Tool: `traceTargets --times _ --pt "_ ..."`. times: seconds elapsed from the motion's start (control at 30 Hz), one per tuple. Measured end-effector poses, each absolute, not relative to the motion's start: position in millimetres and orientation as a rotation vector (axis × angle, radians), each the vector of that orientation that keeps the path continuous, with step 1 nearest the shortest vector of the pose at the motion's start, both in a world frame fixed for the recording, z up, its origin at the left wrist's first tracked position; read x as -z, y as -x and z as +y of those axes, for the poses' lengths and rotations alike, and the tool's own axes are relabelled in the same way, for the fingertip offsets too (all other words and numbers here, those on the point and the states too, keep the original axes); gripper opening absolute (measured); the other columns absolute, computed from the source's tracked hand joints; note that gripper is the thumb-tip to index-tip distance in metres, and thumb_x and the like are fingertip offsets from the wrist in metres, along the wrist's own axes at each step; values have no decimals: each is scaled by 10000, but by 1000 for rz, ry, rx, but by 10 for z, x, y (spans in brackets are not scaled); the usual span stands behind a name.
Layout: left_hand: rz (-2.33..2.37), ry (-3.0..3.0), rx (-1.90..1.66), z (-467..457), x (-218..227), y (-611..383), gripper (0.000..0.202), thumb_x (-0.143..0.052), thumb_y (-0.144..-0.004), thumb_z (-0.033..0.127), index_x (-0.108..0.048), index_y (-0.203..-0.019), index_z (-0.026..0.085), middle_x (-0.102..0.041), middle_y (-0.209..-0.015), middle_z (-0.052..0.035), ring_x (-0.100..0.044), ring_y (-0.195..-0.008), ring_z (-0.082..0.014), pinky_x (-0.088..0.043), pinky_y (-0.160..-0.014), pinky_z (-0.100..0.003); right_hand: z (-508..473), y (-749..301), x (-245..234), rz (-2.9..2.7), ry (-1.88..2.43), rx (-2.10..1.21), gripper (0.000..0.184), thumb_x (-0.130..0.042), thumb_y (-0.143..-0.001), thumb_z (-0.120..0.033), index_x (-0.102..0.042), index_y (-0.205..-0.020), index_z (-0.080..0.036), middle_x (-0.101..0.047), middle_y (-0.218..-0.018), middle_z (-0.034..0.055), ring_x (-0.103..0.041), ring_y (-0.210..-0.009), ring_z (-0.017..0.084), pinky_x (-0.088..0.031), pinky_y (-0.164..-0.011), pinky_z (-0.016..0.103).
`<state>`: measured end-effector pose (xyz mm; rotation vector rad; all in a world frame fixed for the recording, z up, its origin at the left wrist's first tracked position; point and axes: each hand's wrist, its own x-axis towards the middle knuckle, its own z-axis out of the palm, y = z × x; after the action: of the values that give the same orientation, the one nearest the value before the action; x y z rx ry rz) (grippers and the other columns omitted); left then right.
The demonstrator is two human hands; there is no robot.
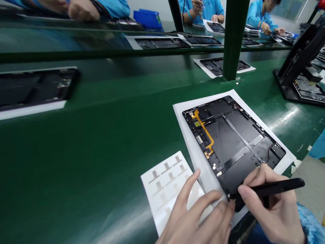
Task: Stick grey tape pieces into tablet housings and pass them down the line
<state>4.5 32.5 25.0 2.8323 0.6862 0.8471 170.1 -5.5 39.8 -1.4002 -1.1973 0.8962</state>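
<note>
An open tablet housing (236,135) lies tilted on white paper (188,135), its black interior showing an orange flex cable (207,134) and a grey ribbon strip. My right hand (274,203) grips black tweezers (281,187) over the near corner of the housing; their tip is partly hidden by my fingers. My left hand (200,217) has its fingers spread, with fingertips at the housing's near edge and the palm over a white sheet of stickers (158,196). Grey T-shaped pieces sit in rows on that sheet.
Another tablet housing (33,86) rests on paper at the left, and one (215,66) lies behind a green post (235,40). A black stand (291,71) is at the right. Co-workers in blue sit beyond the raised shelf (88,56), near a blue bin (147,18).
</note>
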Motion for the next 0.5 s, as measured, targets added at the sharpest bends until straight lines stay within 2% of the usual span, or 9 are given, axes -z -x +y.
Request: traceTargets --times 0.1,0.2,0.27,0.37,0.5 --pt "727 -2724 -1093 331 -223 -113 273 -420 -916 113 -679 -887 197 -685 -737 68 -644 -796 -87 -139 -1204 -363 -60 -1710 -397 -1192 1379 -901 267 -607 -853 -210 -461 -629 -225 -505 -571 -55 -327 -451 106 -250 -429 266" --pt "817 -2505 -1375 346 -228 -156 283 -429 -922 118 -645 -768 216 -641 -658 78 -595 -700 -83 -308 -1120 -295 -75 -1718 -393 -1126 1377 -880 283 -621 -854 -230 -454 -625 -228 -491 -569 -47 -353 -474 116 -265 -425 260" --pt "877 -2512 -1289 360 -260 -147 271 -436 -894 91 -650 -806 234 -659 -715 66 -592 -755 -103 -371 -1056 -300 -86 -1721 -381 -1093 1395 -880 311 -633 -852 -255 -437 -611 -233 -451 -546 -48 -376 -503 130 -261 -429 261" --pt "925 -2587 -1129 368 -285 -105 299 -441 -865 83 -684 -912 252 -680 -889 16 -577 -942 -156 -422 -987 -325 -94 -1728 -360 -1108 1417 -896 331 -637 -854 -274 -432 -598 -234 -392 -523 -55 -390 -528 141 -261 -457 274" --pt "936 -2627 -1221 344 -198 -66 314 -432 -857 94 -695 -912 258 -652 -976 -14 -534 -1037 -197 -418 -997 -377 -88 -1739 -346 -1123 1412 -909 337 -628 -864 -276 -430 -595 -234 -384 -526 -55 -396 -540 146 -269 -479 282"
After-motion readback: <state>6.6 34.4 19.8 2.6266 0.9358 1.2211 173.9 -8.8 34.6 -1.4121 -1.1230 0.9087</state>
